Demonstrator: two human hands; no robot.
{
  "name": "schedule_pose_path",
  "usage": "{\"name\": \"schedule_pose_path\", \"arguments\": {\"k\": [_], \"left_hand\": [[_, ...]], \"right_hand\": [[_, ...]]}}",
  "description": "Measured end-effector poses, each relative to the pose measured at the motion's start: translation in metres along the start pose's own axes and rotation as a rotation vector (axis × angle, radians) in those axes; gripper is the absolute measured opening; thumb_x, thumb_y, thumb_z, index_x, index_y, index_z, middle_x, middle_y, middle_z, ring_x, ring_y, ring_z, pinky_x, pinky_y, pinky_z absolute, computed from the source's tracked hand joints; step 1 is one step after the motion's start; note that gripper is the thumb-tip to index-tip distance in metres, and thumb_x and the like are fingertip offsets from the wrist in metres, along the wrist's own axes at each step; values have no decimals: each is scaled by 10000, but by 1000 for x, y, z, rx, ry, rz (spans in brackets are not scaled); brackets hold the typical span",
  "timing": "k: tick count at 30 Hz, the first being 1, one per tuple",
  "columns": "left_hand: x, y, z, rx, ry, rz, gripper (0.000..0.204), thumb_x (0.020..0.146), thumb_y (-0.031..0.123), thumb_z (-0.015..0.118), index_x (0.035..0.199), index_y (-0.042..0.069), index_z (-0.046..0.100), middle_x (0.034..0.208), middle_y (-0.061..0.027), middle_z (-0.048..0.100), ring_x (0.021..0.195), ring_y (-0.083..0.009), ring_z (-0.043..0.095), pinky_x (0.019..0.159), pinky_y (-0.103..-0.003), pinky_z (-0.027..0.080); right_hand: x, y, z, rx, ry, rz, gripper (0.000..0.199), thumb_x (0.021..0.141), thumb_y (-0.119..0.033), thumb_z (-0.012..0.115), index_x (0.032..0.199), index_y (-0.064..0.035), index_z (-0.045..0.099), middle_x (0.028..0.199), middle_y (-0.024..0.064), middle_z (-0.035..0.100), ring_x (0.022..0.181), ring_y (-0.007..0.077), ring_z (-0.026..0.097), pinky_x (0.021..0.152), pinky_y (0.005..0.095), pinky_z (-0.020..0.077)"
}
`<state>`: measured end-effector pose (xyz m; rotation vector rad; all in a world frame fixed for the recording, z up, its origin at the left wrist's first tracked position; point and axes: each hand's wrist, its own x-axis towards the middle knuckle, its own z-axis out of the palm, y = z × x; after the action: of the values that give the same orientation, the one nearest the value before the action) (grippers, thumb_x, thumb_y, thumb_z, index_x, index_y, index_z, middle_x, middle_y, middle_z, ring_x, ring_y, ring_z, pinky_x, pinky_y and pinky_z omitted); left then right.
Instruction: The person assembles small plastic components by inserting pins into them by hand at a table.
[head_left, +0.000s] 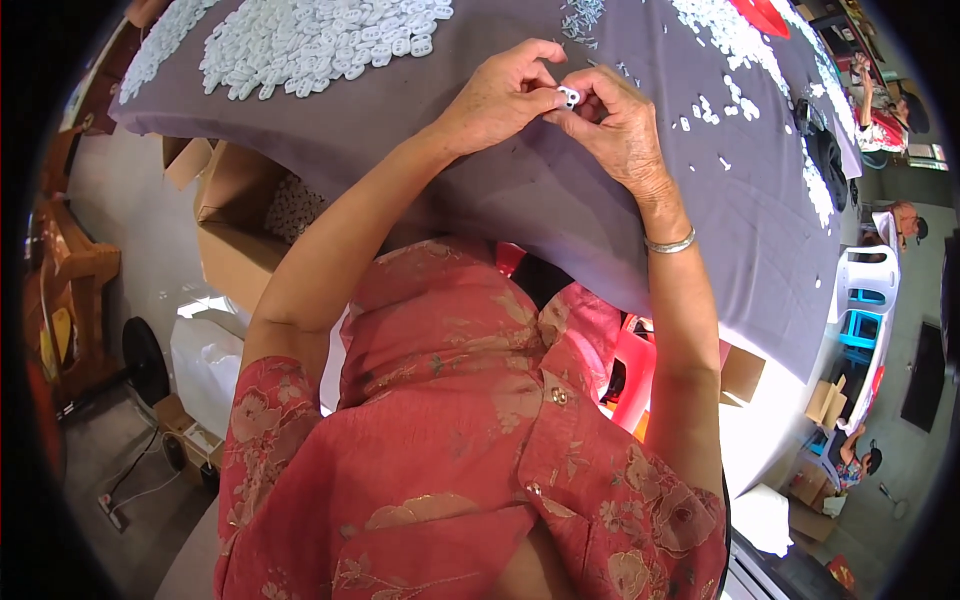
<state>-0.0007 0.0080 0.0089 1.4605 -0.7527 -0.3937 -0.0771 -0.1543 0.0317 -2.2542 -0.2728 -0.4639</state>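
Observation:
Both of my hands meet over a table covered with a grey-purple cloth (560,200). Between the fingertips sits a small white plastic part (569,96) with two holes. My left hand (500,95) pinches it from the left with thumb and forefinger. My right hand (620,125) grips it from the right; a silver bracelet (670,243) circles that wrist. A large heap of the same white parts (310,40) lies on the cloth to the far left of my hands.
More white parts (740,60) are scattered along the right side of the cloth, and small thin pieces (580,18) lie at the back. An open cardboard box (250,215) stands on the floor at left. Red plastic stools (630,365) are under the table. Other people sit at far right.

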Motion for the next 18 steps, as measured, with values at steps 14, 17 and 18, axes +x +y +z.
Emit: {"name": "schedule_pose_path", "arguments": {"k": [14, 17, 18], "left_hand": [[-5, 12, -1, 204, -73, 51, 354, 882, 101, 589, 1216, 20, 506, 781, -36, 621, 720, -126, 578, 652, -282, 463], [-6, 14, -1, 174, -67, 16, 337, 896, 119, 574, 1215, 26, 521, 773, -24, 603, 702, -113, 556, 640, -276, 453], [-5, 13, -1, 165, -70, 6, 328, 898, 120, 573, 1211, 30, 531, 771, -13, 589, 699, -101, 539, 637, -268, 445]], "right_hand": [[-5, 11, -2, -495, -189, -203, 254, 881, -255, 622, 965, -35, 528, 905, 109, 590, 803, 355, 569, 690, 447, 474], [-6, 7, -1, -493, -202, -210, 252, 886, -264, 615, 960, -38, 533, 892, 116, 593, 776, 368, 553, 703, 462, 466], [-6, 8, -1, -488, -196, -221, 252, 885, -263, 617, 958, -38, 533, 877, 120, 593, 769, 370, 551, 697, 461, 467]]}}
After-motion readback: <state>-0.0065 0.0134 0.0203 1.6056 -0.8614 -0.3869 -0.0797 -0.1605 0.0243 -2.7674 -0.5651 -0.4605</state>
